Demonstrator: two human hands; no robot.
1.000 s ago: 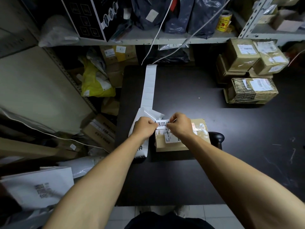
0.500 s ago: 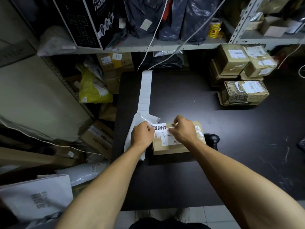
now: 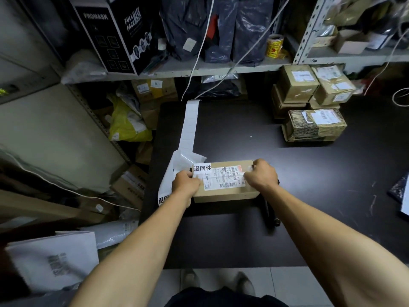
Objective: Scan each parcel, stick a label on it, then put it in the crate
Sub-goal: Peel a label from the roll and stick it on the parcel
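Note:
A flat brown cardboard parcel [image 3: 223, 193] lies on the black table [image 3: 309, 173] in front of me. A white label [image 3: 202, 167] with black characters sits on its top left corner, beside a shipping slip with a barcode. My left hand [image 3: 185, 183] grips the parcel's left end with curled fingers. My right hand [image 3: 262, 173] holds the parcel's right end, fingers curled over its top edge. A black handheld scanner [image 3: 269, 212] lies on the table behind my right wrist, partly hidden.
A long white strip of label backing [image 3: 189, 127] runs from the table's back edge to the parcel. Several taped brown parcels [image 3: 314, 125] are stacked at the back right. Shelves with bags and boxes rise behind; clutter fills the floor at left.
The label went from being pinched between both hands to lying flat on the parcel's top left corner. My hands have spread apart to the parcel's two ends.

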